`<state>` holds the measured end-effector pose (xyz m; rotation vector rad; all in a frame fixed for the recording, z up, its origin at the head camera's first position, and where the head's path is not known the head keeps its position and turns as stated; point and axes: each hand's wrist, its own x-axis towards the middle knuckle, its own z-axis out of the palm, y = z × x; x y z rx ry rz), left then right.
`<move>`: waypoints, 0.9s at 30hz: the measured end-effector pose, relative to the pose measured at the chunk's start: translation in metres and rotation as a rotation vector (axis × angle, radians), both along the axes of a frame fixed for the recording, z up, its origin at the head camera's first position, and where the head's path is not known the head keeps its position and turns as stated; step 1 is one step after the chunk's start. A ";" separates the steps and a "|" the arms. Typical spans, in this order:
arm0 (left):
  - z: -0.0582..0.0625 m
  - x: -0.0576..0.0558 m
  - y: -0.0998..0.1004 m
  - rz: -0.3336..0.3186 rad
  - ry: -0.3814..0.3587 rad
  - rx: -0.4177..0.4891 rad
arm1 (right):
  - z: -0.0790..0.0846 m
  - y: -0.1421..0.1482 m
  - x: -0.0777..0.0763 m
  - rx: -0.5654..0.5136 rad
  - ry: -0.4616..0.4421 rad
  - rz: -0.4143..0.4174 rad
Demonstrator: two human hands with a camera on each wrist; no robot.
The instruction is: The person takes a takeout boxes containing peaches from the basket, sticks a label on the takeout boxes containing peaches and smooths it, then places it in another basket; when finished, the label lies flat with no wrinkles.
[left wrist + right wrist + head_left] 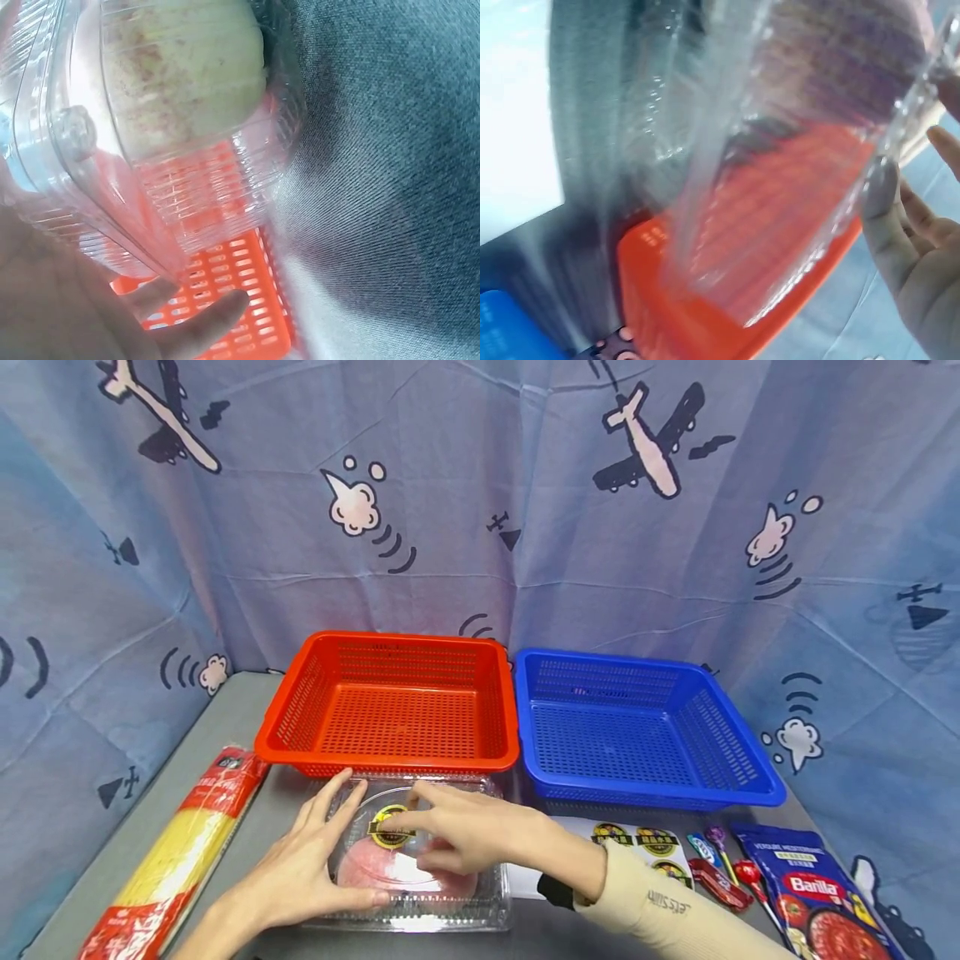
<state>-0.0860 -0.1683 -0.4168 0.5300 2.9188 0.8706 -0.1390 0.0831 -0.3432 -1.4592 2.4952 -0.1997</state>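
A clear plastic clamshell box [491, 902] lies closed in front of the red basket, with pinkish contents [367, 867] showing through its lid. From the side, the left wrist view shows a large pale yellow-green fruit [180, 82] with reddish marks inside. On the lid sits a round black-and-gold sticker [390, 841]. My right hand [480, 827] reaches over the box, and its index finger touches the sticker. Along the box's left side my left hand [296, 868] rests with spread fingers, the thumb lying over the front edge.
Behind the box stand a red basket [390, 764] and a blue basket [652, 797]. A noodle packet [176, 847] lies to the left. To the right are a sheet of the same stickers [630, 839], several small wrapped sweets [720, 885] and a blue Barilla pouch [813, 881].
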 end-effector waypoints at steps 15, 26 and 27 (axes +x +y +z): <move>-0.003 0.000 0.002 0.018 0.043 0.016 | 0.020 0.137 -0.025 -0.283 0.017 -0.421; -0.004 0.000 0.001 0.019 0.046 0.024 | 0.016 0.291 -0.038 -0.209 0.028 -0.766; -0.004 0.000 0.001 0.019 0.046 0.025 | 0.014 0.302 -0.038 -0.194 0.015 -0.799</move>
